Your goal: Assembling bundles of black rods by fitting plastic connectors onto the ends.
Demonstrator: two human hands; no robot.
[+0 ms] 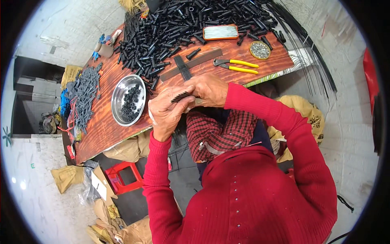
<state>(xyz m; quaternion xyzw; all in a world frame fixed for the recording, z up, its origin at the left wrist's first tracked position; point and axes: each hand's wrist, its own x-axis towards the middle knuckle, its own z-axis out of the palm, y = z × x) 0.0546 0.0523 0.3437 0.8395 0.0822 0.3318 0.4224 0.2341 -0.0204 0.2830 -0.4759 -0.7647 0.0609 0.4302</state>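
1. Rod bundle [181, 96]: a small sheaf of thin black rods, held between both hands just off the near edge of the worktop [101, 122], above a plaid-covered lap.
2. Left hand [166, 112]: fingers closed around the bundle from below.
3. Right hand [209, 89]: fingers curled shut over the far end of the same bundle, touching the left hand.
4. Step in hand, as judged: gathering and evening the rod ends. The next move probably calls for a firm pinch with the ends kept flush, so that no rod slips out.
5. Counts: one steel bowl [128, 99] with black sleeves inside; one pair of yellow-handled pliers [237, 66]; one round tin [260, 50] of small metal pieces; one orange-rimmed tray [220, 32] of pale wires; one flat brown strip [191, 65] with loose rods across it.
6. Black tubes [183, 24]: a heap too many to count. Grey parts [85, 95]: likewise uncounted, at the worktop's left.
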